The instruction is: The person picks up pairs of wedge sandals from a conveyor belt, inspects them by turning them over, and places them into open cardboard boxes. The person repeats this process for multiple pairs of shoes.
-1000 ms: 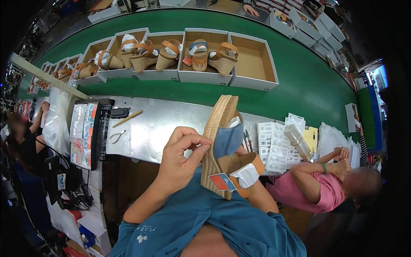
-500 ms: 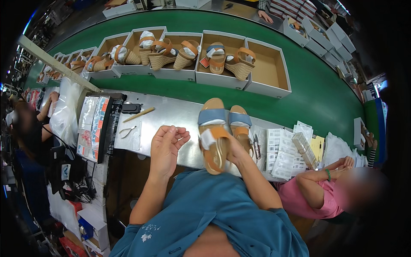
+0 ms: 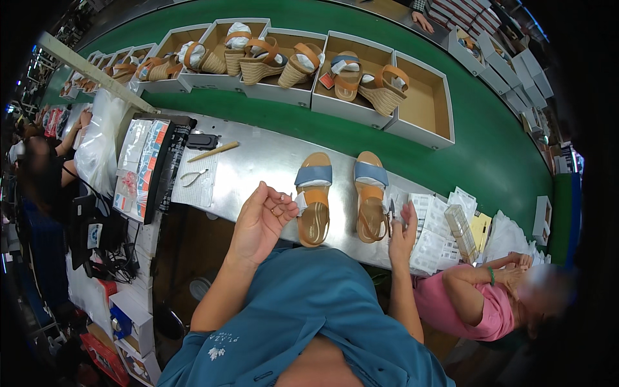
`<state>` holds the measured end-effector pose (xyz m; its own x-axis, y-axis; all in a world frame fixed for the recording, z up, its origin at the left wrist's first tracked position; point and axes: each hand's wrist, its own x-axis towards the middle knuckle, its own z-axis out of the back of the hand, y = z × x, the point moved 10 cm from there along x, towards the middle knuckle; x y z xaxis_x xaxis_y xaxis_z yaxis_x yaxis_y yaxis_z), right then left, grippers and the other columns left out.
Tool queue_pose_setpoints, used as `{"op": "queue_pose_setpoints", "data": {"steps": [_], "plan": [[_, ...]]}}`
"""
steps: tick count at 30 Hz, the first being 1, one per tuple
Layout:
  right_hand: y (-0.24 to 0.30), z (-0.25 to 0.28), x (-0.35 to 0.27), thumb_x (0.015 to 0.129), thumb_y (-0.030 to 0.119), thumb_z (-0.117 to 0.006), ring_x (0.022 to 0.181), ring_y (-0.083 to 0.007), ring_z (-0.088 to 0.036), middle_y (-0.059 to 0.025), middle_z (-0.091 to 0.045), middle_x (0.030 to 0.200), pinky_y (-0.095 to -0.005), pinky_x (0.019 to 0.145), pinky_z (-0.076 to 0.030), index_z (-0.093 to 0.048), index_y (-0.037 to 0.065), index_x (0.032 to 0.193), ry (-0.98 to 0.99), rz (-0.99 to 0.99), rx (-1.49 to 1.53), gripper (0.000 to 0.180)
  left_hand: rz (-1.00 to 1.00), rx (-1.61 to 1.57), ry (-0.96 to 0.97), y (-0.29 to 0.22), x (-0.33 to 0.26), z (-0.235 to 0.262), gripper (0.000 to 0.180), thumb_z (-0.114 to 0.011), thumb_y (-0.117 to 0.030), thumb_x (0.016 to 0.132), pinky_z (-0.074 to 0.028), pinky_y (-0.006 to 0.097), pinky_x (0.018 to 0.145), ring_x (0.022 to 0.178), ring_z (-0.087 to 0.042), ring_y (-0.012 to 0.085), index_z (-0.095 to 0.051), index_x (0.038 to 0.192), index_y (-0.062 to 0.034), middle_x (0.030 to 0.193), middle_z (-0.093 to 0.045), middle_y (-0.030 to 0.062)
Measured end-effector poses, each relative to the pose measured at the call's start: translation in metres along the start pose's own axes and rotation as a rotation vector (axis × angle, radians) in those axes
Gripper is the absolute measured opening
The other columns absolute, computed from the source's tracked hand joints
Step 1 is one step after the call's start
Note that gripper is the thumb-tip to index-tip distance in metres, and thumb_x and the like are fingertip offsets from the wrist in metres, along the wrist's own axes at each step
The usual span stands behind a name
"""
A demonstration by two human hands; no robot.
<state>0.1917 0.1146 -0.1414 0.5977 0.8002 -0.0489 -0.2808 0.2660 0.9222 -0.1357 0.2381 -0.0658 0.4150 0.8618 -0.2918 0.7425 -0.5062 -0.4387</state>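
Observation:
Two sandals lie side by side on the metal worktop, the left sandal (image 3: 314,200) and the right sandal (image 3: 371,197), each with a blue front strap and tan straps. White padding shows under the straps. My left hand (image 3: 264,219) hovers beside the left sandal, its fingers curled in a pinch around something small and whitish that I cannot make out. To the right of the right sandal is my right hand (image 3: 403,235), fingers apart and holding nothing. Just beyond its fingertips, dark-handled scissors (image 3: 392,208) lie partly hidden.
Open shoeboxes (image 3: 422,103) with wedge sandals line the green belt (image 3: 271,122); the rightmost holds none. At left are a label tray (image 3: 143,164), pliers (image 3: 193,175) and a wooden stick (image 3: 213,151). Label sheets (image 3: 433,226) lie right, near a co-worker in pink (image 3: 467,300).
My right hand has let go of the left sandal, now flat on the worktop, and moved right past the other sandal. The sandals stand farther apart. My left hand has shifted slightly right.

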Motion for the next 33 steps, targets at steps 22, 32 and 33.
{"op": "queue_pose_setpoints", "data": {"steps": [22,32,33], "plan": [[0.032,-0.064,0.006,0.087,0.015,-0.063,0.127,-0.0337,-0.046,-0.0223,-0.045,0.141,-0.0385,0.109,-0.034,-0.033,0.005,0.149,0.191,0.251,0.14,0.069,-0.076,0.396,-0.054,0.01,0.002,-0.009,0.008,-0.061,0.001,0.091,-0.056,0.036,0.087,0.09,-0.068,0.0214,-0.06,0.099,0.0007,0.096,-0.068,0.0143],[0.202,-0.025,-0.045,0.059,0.01,-0.072,0.112,-0.0372,-0.054,-0.0205,-0.054,0.131,-0.0441,0.093,-0.04,-0.065,0.012,0.119,-0.102,0.91,-0.39,0.06,-0.285,0.558,0.033,-0.017,-0.012,-0.044,0.012,-0.063,-0.001,0.09,-0.052,0.032,0.084,0.088,-0.065,0.0182,-0.059,0.101,-0.0025,0.097,-0.066,0.0104],[0.205,-0.025,-0.047,0.06,0.011,-0.072,0.111,-0.0371,-0.054,-0.0204,-0.054,0.13,-0.0442,0.093,-0.04,-0.066,0.013,0.119,-0.098,0.913,-0.398,0.06,-0.316,0.602,0.026,-0.021,-0.014,-0.048,0.012,-0.063,-0.001,0.09,-0.052,0.031,0.084,0.088,-0.065,0.018,-0.059,0.101,-0.0022,0.097,-0.066,0.0103]]}}
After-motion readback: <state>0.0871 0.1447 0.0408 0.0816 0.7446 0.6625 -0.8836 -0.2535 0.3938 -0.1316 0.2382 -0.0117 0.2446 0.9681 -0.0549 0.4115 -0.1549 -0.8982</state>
